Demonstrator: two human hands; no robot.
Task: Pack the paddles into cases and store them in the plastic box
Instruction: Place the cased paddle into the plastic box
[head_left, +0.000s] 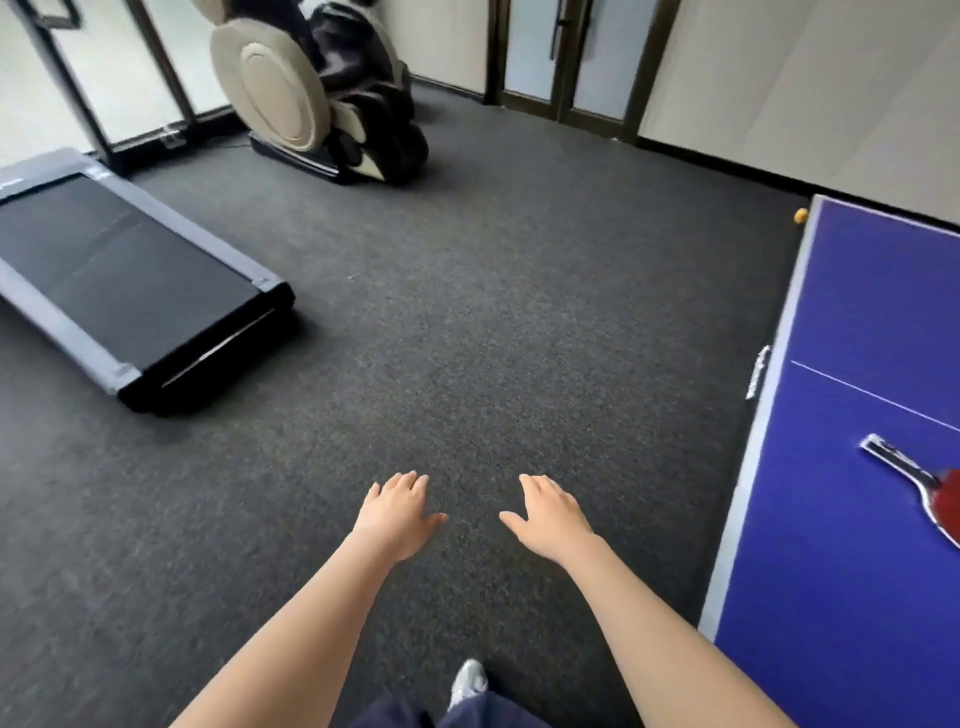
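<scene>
A red-faced paddle (930, 488) lies on the blue table-tennis table (841, 519) at the right edge of the view, its head partly cut off by the frame. My left hand (397, 512) and my right hand (553, 517) are held out over the dark carpet, palms down, fingers relaxed and holding nothing. Both hands are well left of the table and the paddle. No case and no plastic box are in view.
A treadmill (130, 291) lies on the floor at the left. A beige massage chair (317, 88) stands at the back. A small orange ball (800, 215) lies by the table's far corner. My shoe (467, 680) shows at the bottom.
</scene>
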